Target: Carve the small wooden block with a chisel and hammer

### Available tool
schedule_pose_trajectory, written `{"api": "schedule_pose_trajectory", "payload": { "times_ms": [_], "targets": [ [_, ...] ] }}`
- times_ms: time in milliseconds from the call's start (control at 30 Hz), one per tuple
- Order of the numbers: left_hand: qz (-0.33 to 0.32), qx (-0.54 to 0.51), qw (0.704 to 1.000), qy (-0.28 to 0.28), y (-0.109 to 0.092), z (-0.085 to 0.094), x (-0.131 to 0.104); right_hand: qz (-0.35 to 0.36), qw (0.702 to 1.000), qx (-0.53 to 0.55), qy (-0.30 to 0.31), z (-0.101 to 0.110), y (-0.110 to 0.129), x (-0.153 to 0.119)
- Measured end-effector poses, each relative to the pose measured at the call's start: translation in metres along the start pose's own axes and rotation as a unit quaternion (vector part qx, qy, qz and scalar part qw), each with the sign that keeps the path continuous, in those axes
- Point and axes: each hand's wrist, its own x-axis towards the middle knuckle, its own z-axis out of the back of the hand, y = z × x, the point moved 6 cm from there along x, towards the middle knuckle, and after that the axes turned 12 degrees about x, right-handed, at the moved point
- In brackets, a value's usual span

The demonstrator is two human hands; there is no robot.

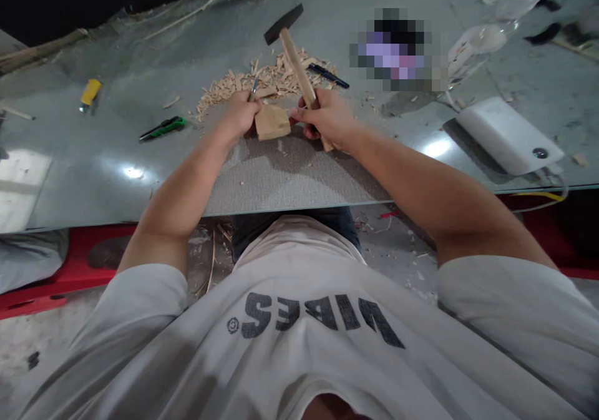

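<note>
A pale wooden block (272,123) rests on the table between my hands. My left hand (241,115) is closed at its left side, around a slim metal tool (253,89) that looks like a chisel; its metal shaft points up and away, and the rest is hidden in the fingers. My right hand (325,117) grips the wooden handle of a hammer (294,58), whose dark head points away to the upper left. The fingertips of that hand are close to the block's right side; I cannot tell if they touch it.
Wood chips (224,90) are heaped beyond the block, with a dark pen-like object (329,75) on them. A green utility knife (163,128) and a yellow-handled tool (90,94) lie left. A white box (510,134) with a cable sits right, near the glass table's edge (299,209).
</note>
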Motion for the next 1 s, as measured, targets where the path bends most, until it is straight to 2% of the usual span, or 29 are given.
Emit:
{"api": "schedule_pose_trajectory", "payload": {
  "times_ms": [67,133,267,300,400,467,633,767,867,1000],
  "targets": [
    [-0.038,0.116,0.992,-0.042,0.007,0.009,0.005,-0.004,1.000,-0.006,0.001,0.001,-0.005,0.004],
    [-0.064,0.186,0.977,-0.086,0.007,0.017,0.003,-0.003,1.000,-0.011,0.006,0.002,-0.009,0.008],
    [-0.070,0.203,0.968,-0.132,-0.002,0.033,-0.006,0.014,1.000,-0.025,-0.010,0.009,-0.012,0.016],
    [-0.066,0.187,0.973,-0.116,-0.004,0.034,-0.006,0.017,0.999,-0.031,-0.015,0.011,-0.013,0.018],
    [-0.064,0.113,0.991,0.012,-0.004,0.028,-0.003,0.028,0.998,-0.047,-0.025,0.017,-0.014,0.025],
    [-0.075,0.067,0.993,0.066,-0.006,0.026,-0.002,0.031,0.998,-0.054,-0.025,0.018,-0.014,0.026],
    [-0.105,-0.049,0.989,0.093,-0.024,0.030,-0.013,0.042,0.996,-0.084,0.002,0.022,-0.007,0.022],
    [-0.139,-0.108,0.976,0.126,-0.043,0.029,-0.032,0.044,0.988,-0.127,0.072,0.033,-0.003,0.028],
    [-0.169,-0.092,0.976,0.103,-0.054,0.022,-0.041,0.053,0.969,-0.213,0.116,0.042,-0.005,0.039],
    [-0.185,-0.113,0.971,0.103,-0.063,0.003,-0.048,0.096,0.942,-0.303,0.109,0.044,-0.011,0.046]
  ]
}}
